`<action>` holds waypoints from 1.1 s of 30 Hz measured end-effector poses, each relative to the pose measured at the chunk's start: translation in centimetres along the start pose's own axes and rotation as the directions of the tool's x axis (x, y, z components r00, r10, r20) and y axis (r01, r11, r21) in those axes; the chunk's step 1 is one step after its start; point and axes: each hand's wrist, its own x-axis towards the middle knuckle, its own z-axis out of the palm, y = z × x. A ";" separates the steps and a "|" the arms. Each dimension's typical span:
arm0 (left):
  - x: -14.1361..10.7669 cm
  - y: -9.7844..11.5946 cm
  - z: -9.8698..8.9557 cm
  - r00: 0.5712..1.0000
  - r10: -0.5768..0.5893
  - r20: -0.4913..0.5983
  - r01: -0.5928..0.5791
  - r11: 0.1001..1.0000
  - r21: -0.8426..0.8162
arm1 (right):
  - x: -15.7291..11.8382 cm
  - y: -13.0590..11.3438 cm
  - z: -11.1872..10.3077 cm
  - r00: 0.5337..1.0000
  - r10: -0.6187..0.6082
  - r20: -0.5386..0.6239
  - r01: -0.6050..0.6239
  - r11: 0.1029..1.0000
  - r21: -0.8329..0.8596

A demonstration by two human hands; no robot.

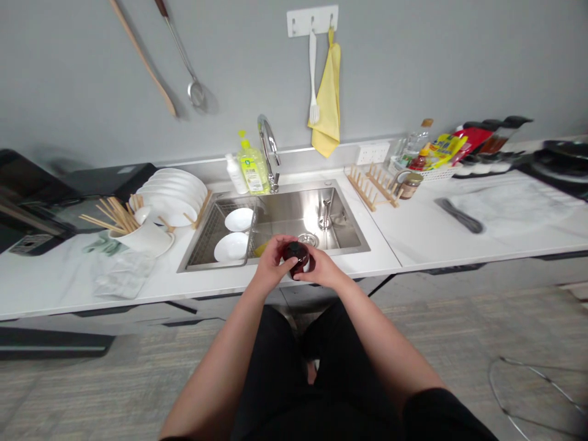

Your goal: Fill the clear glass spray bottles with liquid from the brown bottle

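Between my two hands is a small, glossy dark red round container [297, 256] with a dark knob-like top. I hold it over the front edge of the sink [362, 246]. Fingers of my left hand [274, 260] wrap its left side, with the thumb across its front. On the opposite side, my right hand [321, 267] grips it, thumb also at the front. The palms and fingers hide much of its sides. Just behind it lies the sink's drain [307, 239]. Two white bowls [231, 247] sit in a wire rack [202, 245] in the left of the basin.
A faucet [267, 147] rises behind the sink beside a yellow-green soap bottle [253, 165]. White plates [172, 196] and a white holder of chopsticks [142, 237] stand at left. On the right are a wooden rack [374, 187], a jar [410, 185] and a folded cloth [514, 208].
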 end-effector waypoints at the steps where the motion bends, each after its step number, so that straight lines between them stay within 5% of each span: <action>1: 0.0 -0.1 0.1 1.000 -0.004 0.021 0.003 1.000 0.018 | 0.0 -0.1 0.0 1.000 -0.001 -0.002 0.001 1.000 -0.003; 7: -0.3 -0.4 0.4 0.998 -0.018 -0.067 0.015 0.999 -0.038 | 0.0 -0.8 -0.1 1.000 -0.003 0.003 0.003 1.000 -0.013; 19: -0.2 0.6 0.8 0.996 -0.042 -0.072 0.046 0.998 0.052 | 0.0 -0.3 -0.1 1.000 0.003 -0.002 -0.003 1.000 -0.003; 24: 0.0 0.7 0.8 0.994 -0.029 -0.107 0.026 0.999 -0.034 | -0.1 -0.2 -0.1 1.000 0.005 0.000 -0.005 1.000 0.014; 29: 0.4 1.2 0.8 0.998 -0.019 -0.052 0.026 0.990 0.141 | -0.1 0.1 0.0 1.000 -0.005 -0.013 0.005 1.000 -0.022; 33: 0.8 1.3 1.5 0.991 0.002 -0.133 0.022 0.984 0.177 | -0.1 0.4 0.0 1.000 -0.009 -0.011 0.008 1.000 -0.027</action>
